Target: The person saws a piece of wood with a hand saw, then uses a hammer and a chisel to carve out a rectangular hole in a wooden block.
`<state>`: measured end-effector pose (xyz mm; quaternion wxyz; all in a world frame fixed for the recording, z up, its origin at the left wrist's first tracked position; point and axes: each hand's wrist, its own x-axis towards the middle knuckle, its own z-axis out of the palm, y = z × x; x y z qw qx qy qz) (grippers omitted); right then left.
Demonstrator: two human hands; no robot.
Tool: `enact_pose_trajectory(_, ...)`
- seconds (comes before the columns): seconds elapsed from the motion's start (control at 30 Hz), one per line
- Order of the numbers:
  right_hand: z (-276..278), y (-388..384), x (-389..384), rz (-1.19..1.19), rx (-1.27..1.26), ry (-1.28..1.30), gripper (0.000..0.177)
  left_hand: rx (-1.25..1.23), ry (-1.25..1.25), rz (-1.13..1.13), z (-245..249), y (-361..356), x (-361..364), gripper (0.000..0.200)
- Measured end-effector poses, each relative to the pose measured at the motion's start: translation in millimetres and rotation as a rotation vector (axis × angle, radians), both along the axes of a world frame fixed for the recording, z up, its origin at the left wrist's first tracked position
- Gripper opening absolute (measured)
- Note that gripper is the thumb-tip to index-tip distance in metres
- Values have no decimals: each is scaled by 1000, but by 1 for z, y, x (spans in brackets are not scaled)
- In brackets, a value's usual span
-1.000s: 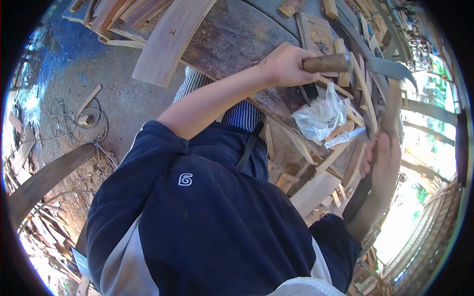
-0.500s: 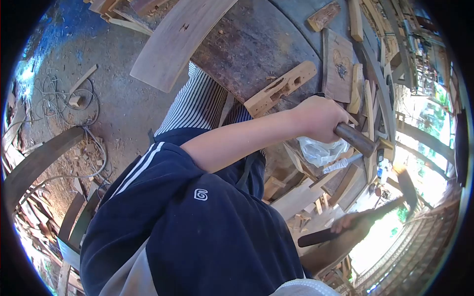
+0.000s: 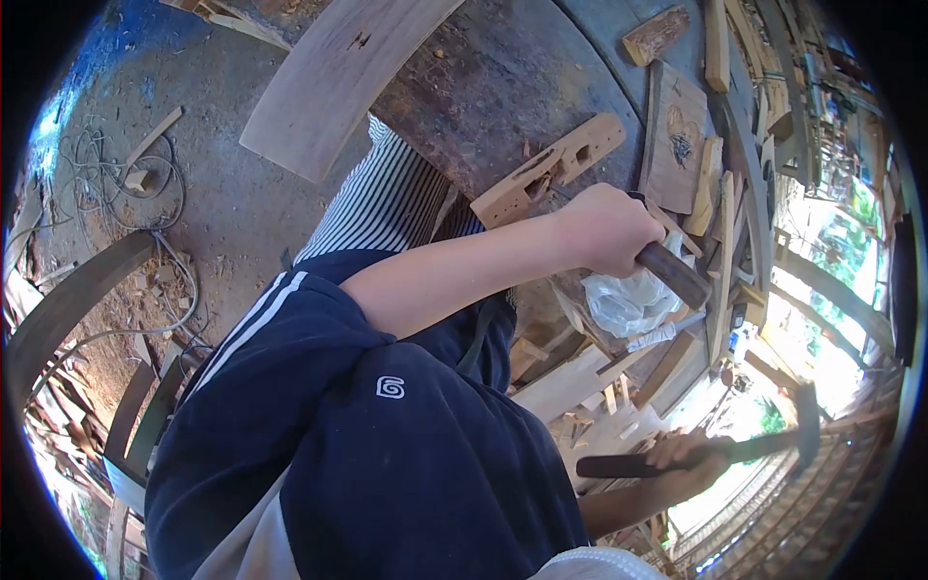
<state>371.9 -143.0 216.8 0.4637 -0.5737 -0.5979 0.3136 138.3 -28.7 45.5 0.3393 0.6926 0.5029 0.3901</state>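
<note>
My left hand (image 3: 611,232) is wrapped round the dark wooden handle of a chisel (image 3: 677,275). Between the fist and a pale wooden piece (image 3: 556,169), its thin blade shows, reaching to one of the holes cut in the wood. Several holes and some ragged chipping mark this piece, which lies slantwise on the stained work surface (image 3: 503,87). Off to the other side, my right hand (image 3: 688,462) grips a hammer (image 3: 619,468) around its dark handle. The hammer head is held out beyond the hand, apart from the chisel.
A wide curved board (image 3: 329,87) extends over the near edge of the work surface. A flat plank (image 3: 672,140) with a dark marking and several offcuts lie past the wooden piece. A clear plastic bag (image 3: 628,302) sits below the chisel handle. Cable (image 3: 179,193) coils on the floor.
My right hand and the hammer have swung away from the chisel, down in the picture. My left hand keeps the chisel at the wooden piece; the view has shifted slightly.
</note>
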Motion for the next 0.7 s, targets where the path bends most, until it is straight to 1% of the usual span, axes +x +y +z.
enact_pose_trajectory(0.03, 2, 1, -2, -43, 44, 32, 51, 30, -7, 0, 2, -1, 2, 13)
enact_pose_trajectory(0.1, 5, 3, -11, -109, 133, 25, 54, 61, -17, 0, 9, -4, 6, 12)
enact_pose_trajectory(0.13, 3, 4, -7, -110, 133, 23, 54, 116, -60, -15, 14, -6, 8, 12)
enact_pose_trajectory(0.2, -4, 4, 2, -60, 116, -78, 47, 246, -129, -27, 14, -9, 13, 13)
enact_pose_trajectory(0.23, -8, 3, 4, -63, 116, -80, 47, 246, -131, -30, 10, -11, 16, 13)
enact_pose_trajectory(0.3, -17, 3, 3, -119, 87, -143, 51, 425, -136, -43, 5, -14, 20, 16)
enact_pose_trajectory(0.33, -21, 2, -4, -135, 95, -125, 47, 426, -138, -45, 5, -16, 22, 16)
enact_pose_trajectory(0.4, -26, 1, -5, -133, 67, -137, 46, 499, -184, -27, 6, -22, 26, 22)
enact_pose_trajectory(0.43, -28, 0, -7, -128, 39, -147, 45, 499, -185, -29, 7, -24, 27, 22)
enact_pose_trajectory(0.47, -31, -1, -10, -123, 72, -158, 42, 491, -205, -22, 9, -27, 29, 23)
enact_pose_trajectory(0.7, -35, -8, -7, -136, 33, -101, 38, 443, -233, 23, 12, -35, 28, 26)
